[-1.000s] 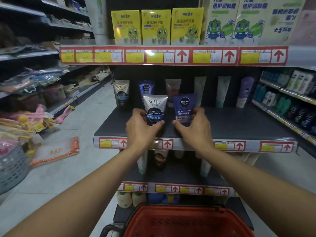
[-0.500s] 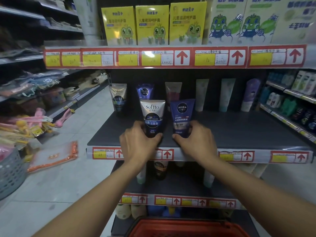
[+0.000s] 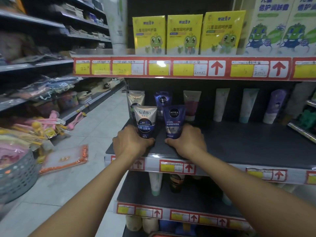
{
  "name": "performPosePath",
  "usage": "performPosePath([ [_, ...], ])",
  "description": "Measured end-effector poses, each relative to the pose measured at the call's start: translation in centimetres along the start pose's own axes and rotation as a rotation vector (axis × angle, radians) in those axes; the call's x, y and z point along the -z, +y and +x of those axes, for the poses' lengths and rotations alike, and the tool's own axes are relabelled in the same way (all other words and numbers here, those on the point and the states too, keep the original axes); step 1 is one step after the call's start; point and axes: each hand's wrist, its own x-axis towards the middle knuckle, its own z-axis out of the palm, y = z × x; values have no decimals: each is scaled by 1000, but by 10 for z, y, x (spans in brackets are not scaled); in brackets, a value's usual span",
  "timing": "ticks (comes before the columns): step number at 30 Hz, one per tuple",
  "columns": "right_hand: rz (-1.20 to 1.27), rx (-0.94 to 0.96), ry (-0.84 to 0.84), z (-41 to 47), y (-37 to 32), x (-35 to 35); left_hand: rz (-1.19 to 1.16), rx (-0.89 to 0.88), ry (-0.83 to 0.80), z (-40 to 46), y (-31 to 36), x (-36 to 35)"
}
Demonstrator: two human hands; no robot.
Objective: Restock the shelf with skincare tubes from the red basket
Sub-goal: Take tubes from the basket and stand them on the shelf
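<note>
Both tubes are sitting deeper on the shelf (image 3: 239,144) than a second ago, and the red basket (image 3: 164,234) is slipping almost out of view at the bottom edge. The left hand (image 3: 131,144) is curling round the base of the Softto tube (image 3: 145,122); the right hand (image 3: 186,142) is gripping the base of the Nivea tube (image 3: 173,122) — both standing cap-down, just in front of the back row (image 3: 220,106). Pushing further is risking a knock: each tube is nearing a matching one behind it, and these tall, narrow tubes are probably tipping easily if released off balance. Caps are hidden behind the fingers, the basket's contents cannot be seen, and the price labels (image 3: 177,167) are blurring past reading.
</note>
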Motion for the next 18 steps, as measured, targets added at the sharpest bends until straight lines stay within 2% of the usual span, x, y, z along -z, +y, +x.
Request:
performPosePath([
  [9,19,16,29,36,-25,-40,18,0,-8,54,-25,4],
  [18,4,58,72,65,-30,-58,-5,-34,64,96,-41,-11],
])
